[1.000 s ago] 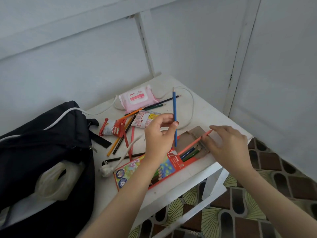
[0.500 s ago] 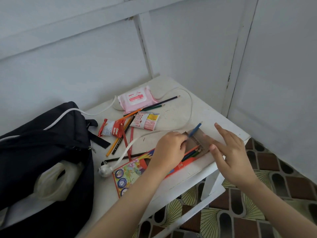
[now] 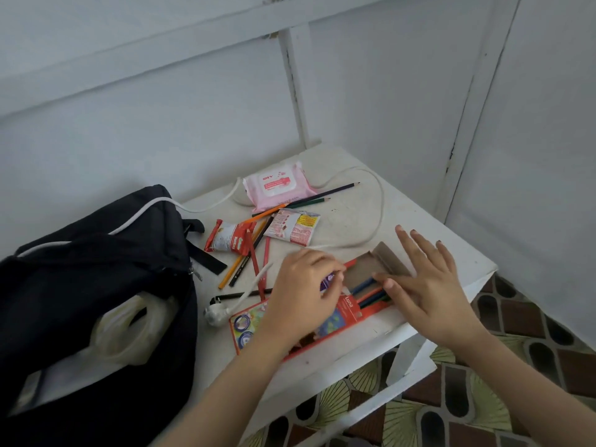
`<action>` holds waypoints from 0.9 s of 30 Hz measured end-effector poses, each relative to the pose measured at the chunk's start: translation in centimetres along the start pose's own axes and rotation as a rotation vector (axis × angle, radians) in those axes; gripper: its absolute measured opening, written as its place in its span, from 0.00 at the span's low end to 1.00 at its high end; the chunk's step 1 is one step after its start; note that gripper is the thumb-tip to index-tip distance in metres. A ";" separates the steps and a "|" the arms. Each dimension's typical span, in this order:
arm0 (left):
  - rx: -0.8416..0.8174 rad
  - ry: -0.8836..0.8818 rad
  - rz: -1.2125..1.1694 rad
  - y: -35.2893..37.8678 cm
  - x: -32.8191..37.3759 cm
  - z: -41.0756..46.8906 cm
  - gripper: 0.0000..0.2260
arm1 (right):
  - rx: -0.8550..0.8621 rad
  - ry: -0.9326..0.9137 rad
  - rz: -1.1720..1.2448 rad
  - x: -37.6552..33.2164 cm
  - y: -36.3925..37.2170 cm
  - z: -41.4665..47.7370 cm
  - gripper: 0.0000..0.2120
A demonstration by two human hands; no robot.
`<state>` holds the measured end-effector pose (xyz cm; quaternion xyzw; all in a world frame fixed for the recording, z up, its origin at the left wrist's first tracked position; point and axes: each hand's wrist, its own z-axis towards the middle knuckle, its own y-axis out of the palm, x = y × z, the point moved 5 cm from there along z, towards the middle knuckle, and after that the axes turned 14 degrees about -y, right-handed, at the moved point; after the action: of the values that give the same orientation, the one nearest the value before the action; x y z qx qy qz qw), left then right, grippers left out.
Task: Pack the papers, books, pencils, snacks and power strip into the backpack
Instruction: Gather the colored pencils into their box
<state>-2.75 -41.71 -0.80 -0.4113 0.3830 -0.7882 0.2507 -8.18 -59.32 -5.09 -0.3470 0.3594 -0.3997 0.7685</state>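
Note:
A red pencil box (image 3: 352,308) lies at the table's front edge, its brown flap (image 3: 388,260) open to the right. Several coloured pencils (image 3: 371,290) stick out of its mouth. My left hand (image 3: 304,293) lies on the box with curled fingers gripping it near the opening. My right hand (image 3: 430,287) has straight fingers over the flap, its thumb touching the pencil ends. Loose pencils (image 3: 246,259) lie further back, between a red snack packet (image 3: 227,241) and a white-and-red one (image 3: 295,229). The open black backpack (image 3: 96,279) sits on the left.
A pink wipes pack (image 3: 277,187) lies at the back of the white table (image 3: 419,221). A white cable (image 3: 382,204) loops across the table into the backpack, its plug (image 3: 214,315) beside the box. A pale plastic bag (image 3: 129,330) shows inside the backpack. Walls close in behind and to the right.
The blue pencil my left hand held upright went into the box. My left hand dropped onto the box, and my right hand let go of the red pencil and moved over the flap.

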 end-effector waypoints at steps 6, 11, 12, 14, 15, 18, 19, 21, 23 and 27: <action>0.192 -0.388 0.015 -6.2 -5.2 2.0 0.05 | 0.085 0.041 0.071 1.2 -0.7 6.4 0.19; -0.059 -0.813 0.312 -6.5 -11.1 2.4 0.10 | -0.142 0.112 -0.058 4.2 1.8 13.1 0.13; -0.086 -0.850 0.312 -6.2 -11.7 2.3 0.11 | -0.188 0.133 -0.079 4.6 2.4 14.1 0.14; -0.089 -0.881 0.239 -5.8 -12.3 2.1 0.14 | -0.240 0.142 -0.118 5.1 3.6 16.0 0.16; -0.084 -0.889 0.196 -5.6 -12.4 2.0 0.15 | -0.259 0.134 -0.133 5.2 4.3 16.7 0.17; -0.078 -0.909 0.092 -5.4 -12.2 1.8 0.13 | -0.335 0.123 -0.194 4.9 6.1 18.1 0.19; -0.086 -0.916 0.083 -5.3 -12.1 1.8 0.14 | -0.351 0.116 -0.225 4.8 6.6 18.4 0.19; -0.120 -0.928 0.097 -5.1 -11.9 1.8 0.16 | -0.345 0.094 -0.278 4.4 7.4 19.0 0.18; -0.140 -0.928 0.081 -5.1 -11.7 1.9 0.15 | -0.290 0.093 -0.274 4.3 7.7 19.4 0.15; -0.164 -0.887 0.046 -4.9 -11.9 2.2 0.10 | -0.197 0.093 -0.181 4.3 7.4 19.6 0.10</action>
<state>5.08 -31.35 -1.45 -0.7192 0.3087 -0.4970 0.3746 12.59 -54.97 -2.53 -0.4329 0.3992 -0.4459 0.6741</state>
